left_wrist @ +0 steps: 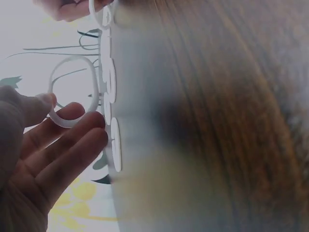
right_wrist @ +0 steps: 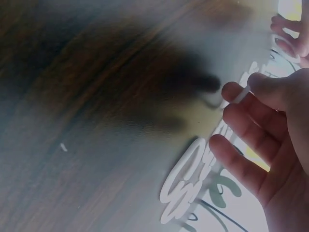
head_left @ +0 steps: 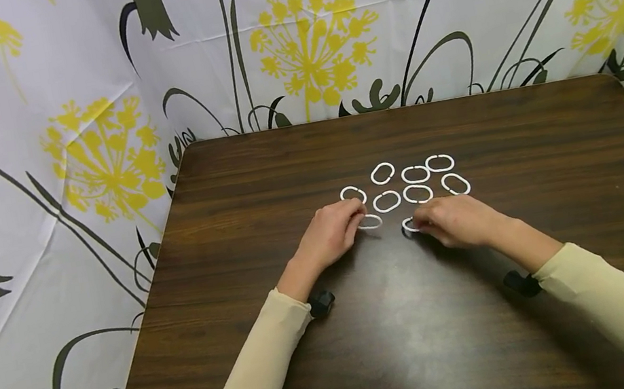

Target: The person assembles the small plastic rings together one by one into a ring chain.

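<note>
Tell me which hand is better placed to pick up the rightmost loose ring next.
Probably the right hand: it sits just nearside of the rightmost ring, with the left hand farther off. Both pinch rings, so neither is free.

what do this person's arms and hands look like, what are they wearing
Plain pale-yellow fabric covers both forearms: the left sleeve and right sleeve end near the wrists. A small black device sits at the left wrist, another black device at the right. The left hand and right hand are ungloved.
</note>
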`<state>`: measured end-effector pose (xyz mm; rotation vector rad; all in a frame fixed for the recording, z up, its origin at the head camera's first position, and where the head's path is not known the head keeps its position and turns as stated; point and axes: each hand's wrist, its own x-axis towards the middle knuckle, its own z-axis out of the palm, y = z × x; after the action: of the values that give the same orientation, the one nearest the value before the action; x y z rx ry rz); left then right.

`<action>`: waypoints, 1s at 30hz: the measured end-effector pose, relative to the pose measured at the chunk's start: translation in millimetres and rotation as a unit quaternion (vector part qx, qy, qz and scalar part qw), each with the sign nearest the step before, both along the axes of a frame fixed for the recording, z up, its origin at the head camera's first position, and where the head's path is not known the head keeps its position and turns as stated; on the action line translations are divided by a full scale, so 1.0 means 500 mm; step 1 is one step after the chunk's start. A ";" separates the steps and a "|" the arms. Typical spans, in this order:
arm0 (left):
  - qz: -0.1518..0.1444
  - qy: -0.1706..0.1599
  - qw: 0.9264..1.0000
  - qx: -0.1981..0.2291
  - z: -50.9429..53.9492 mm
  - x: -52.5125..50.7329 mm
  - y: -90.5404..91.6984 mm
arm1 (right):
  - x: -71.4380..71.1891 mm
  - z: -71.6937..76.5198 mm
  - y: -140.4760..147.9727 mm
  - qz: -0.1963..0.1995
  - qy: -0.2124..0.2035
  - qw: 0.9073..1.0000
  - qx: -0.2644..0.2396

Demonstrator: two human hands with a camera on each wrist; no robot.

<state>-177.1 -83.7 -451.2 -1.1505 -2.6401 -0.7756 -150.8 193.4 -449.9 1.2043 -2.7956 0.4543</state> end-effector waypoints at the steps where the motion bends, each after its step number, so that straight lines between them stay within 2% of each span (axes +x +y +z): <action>1: -0.002 -0.002 1.000 0.016 0.000 0.000 -0.001 | -0.001 0.001 -0.001 0.000 -0.006 1.000 -0.006; 5: -0.002 -0.007 0.998 0.058 -0.003 0.002 -0.006 | -0.007 0.009 -0.006 0.008 -0.012 0.998 -0.055; 11: 0.022 -0.024 0.997 0.071 -0.006 0.001 -0.009 | -0.018 0.029 -0.016 0.003 0.020 0.989 -0.150; 15: 0.034 -0.045 0.992 0.110 0.000 0.001 -0.007 | -0.018 0.045 -0.026 -0.025 -0.020 0.977 -0.211; 18: 0.036 -0.058 0.986 0.149 0.007 0.001 -0.006 | -0.015 0.057 -0.036 -0.052 -0.076 0.962 -0.256; 21: 0.030 -0.067 0.981 0.180 0.012 0.001 -0.006 | -0.011 0.069 -0.048 -0.075 -0.137 0.940 -0.302; 23: 0.025 -0.069 0.978 0.195 0.015 0.001 -0.006 | -0.009 0.076 -0.054 -0.086 -0.184 0.920 -0.336; 24: 0.023 -0.070 0.977 0.201 0.016 0.002 -0.006 | -0.008 0.079 -0.058 -0.091 -0.211 0.907 -0.352; 28: 0.027 -0.075 0.973 0.216 0.021 0.004 -0.006 | -0.007 0.089 -0.072 -0.097 -0.316 0.845 -0.420; 30: 0.031 -0.079 0.972 0.221 0.022 0.005 -0.006 | -0.007 0.091 -0.080 -0.097 -0.350 0.821 -0.440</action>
<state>-174.5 -86.6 -439.9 -0.9108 -2.4180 -1.4035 -154.1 153.6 -404.5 0.5631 -2.4592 2.2060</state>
